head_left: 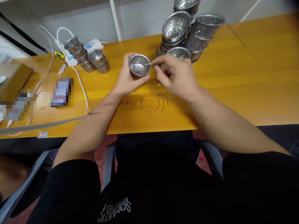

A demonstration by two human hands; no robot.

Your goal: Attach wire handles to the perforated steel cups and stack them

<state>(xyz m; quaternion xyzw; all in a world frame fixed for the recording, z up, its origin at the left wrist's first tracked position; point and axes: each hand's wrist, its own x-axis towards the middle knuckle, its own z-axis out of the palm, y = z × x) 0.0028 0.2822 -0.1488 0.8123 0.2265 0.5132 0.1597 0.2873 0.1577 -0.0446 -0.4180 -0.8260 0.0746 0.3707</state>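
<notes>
My left hand [128, 76] is wrapped round a small perforated metal cup [139, 66], its open mouth tilted up toward me. At the cup's right rim, my right hand [174, 73] pinches a thin metal wire [149, 64], whose end reaches inside the cup. Whether the wire passes through a hole cannot be made out. On the table just below both hands lie several curved wire pieces [150, 111], some bent almost into rings. Close behind my right hand stands another perforated cup [179, 53], partly hidden by the fingers.
Tall stacks of perforated cups [198, 34] rise at the back right of the wooden table [257, 77]. Smaller stacks [97, 60] stand at the left, beside a white power strip [93, 45]. A phone [62, 91] and a white cable [81, 84] lie at the left.
</notes>
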